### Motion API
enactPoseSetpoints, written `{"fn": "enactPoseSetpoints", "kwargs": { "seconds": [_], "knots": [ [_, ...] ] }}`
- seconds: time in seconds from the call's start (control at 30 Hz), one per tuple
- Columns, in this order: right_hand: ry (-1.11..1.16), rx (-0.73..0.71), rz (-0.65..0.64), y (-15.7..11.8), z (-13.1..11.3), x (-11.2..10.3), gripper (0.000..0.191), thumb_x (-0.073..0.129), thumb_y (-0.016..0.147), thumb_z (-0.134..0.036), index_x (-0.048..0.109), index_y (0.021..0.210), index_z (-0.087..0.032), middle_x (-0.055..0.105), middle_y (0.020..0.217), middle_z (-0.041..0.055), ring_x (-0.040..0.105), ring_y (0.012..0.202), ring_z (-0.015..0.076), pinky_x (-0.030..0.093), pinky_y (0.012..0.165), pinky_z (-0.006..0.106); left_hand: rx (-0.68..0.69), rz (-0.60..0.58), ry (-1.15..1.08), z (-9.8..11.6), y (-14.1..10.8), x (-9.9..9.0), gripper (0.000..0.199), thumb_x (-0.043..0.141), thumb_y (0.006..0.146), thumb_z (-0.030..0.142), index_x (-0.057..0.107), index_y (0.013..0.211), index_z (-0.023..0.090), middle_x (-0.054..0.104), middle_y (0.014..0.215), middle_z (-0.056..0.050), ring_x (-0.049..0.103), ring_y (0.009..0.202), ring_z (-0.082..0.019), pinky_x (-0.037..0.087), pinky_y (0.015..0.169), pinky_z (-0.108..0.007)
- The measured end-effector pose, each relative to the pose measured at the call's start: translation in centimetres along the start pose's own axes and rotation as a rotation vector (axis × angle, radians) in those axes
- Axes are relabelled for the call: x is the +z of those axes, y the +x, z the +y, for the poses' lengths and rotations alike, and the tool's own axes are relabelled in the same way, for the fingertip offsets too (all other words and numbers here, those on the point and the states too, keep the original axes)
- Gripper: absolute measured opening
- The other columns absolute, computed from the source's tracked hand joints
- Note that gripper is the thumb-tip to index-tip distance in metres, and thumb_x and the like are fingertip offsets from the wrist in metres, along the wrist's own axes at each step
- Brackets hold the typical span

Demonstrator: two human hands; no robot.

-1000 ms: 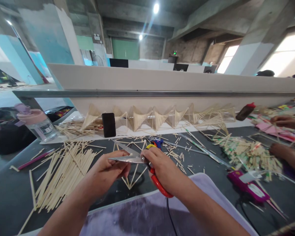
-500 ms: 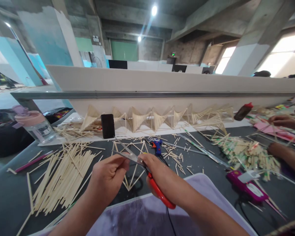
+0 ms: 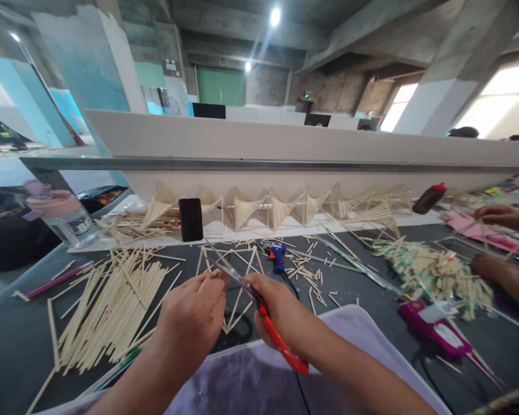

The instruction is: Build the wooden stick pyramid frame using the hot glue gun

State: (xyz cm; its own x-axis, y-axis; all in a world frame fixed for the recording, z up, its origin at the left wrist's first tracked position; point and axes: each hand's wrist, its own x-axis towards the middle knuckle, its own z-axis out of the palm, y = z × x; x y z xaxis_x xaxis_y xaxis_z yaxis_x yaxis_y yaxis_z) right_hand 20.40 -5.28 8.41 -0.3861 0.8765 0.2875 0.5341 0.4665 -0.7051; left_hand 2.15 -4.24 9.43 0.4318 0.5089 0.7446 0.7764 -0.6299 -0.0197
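Note:
My right hand (image 3: 281, 305) grips the scissors (image 3: 283, 344) by their red handles, blades pointing away to the upper left. Those blades are nearly closed and pass right beside the fingertips of my left hand (image 3: 194, 314). My left fingers are pinched together; what they hold, if anything, is hidden behind the hand. Under and beyond both hands lies a frame of thin wooden sticks (image 3: 229, 323) in triangles, partly covered by the hands. To the left of my left hand is a heap of loose wooden sticks (image 3: 112, 311).
A blue glue gun (image 3: 278, 257) lies beyond my hands, with cut stick pieces (image 3: 307, 276) beside it. A phone (image 3: 191, 219) leans before a row of twisted stick structures (image 3: 246, 208). A bottle (image 3: 60, 216) stands left. Another person's hands (image 3: 504, 218) work at the right.
The scissor blades have gone from spread apart to nearly closed. My left hand has turned slightly, its fingers tucked closer to the blades.

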Motion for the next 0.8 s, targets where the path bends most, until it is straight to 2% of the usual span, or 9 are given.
{"fn": "enactPoseSetpoints", "kwargs": {
  "seconds": [0.2,0.4,0.53,0.67,0.8],
  "knots": [
    [-0.105,-0.043,0.053,0.5,1.7,1.1,0.021,0.045,0.063,-0.007,0.05,0.079,-0.02,0.057,0.076,-0.0009,0.053,0.071,0.0136,0.04,0.066,0.023,-0.081,-0.018,-0.007,0.2,0.1,0.5,0.021,0.044,0.082,0.011,0.057,0.066,0.018,0.062,0.062,-0.001,0.059,0.06,-0.014,0.044,0.058,-0.024],
    [-0.209,-0.087,0.076,0.6,2.0,1.0,0.039,0.043,0.066,-0.004,0.051,0.101,-0.02,0.057,0.096,0.0043,0.053,0.088,0.0164,0.041,0.081,0.03,-0.128,-0.072,-0.12,0.0,0.4,0.2,0.022,0.044,0.082,0.011,0.059,0.067,0.018,0.063,0.062,0.0,0.06,0.058,-0.013,0.046,0.059,-0.022],
    [-0.144,-0.088,0.041,0.0,1.3,0.1,0.046,0.04,0.067,-0.001,0.048,0.109,-0.019,0.054,0.106,0.0057,0.05,0.098,0.0166,0.039,0.087,0.031,-0.09,-0.05,-0.195,0.1,0.2,0.5,0.021,0.043,0.082,0.011,0.061,0.074,0.019,0.066,0.071,0.0,0.063,0.068,-0.014,0.048,0.066,-0.022],
    [-0.055,-0.075,0.011,-0.2,0.8,-0.3,0.047,0.039,0.069,-0.001,0.048,0.111,-0.02,0.054,0.111,0.0056,0.049,0.104,0.0166,0.038,0.091,0.032,-0.067,-0.072,-0.147,0.2,-0.3,1.1,0.021,0.043,0.08,0.008,0.062,0.082,0.018,0.068,0.08,-0.003,0.064,0.076,-0.016,0.048,0.069,-0.025],
    [-0.033,-0.061,0.06,0.3,1.2,0.7,0.037,0.044,0.067,-0.005,0.054,0.1,-0.019,0.059,0.1,0.0045,0.054,0.094,0.0166,0.041,0.085,0.03,-0.075,-0.07,-0.07,0.1,-0.4,1.2,0.02,0.044,0.08,0.008,0.062,0.082,0.017,0.068,0.077,-0.003,0.063,0.071,-0.017,0.047,0.065,-0.027]
  ]
}}
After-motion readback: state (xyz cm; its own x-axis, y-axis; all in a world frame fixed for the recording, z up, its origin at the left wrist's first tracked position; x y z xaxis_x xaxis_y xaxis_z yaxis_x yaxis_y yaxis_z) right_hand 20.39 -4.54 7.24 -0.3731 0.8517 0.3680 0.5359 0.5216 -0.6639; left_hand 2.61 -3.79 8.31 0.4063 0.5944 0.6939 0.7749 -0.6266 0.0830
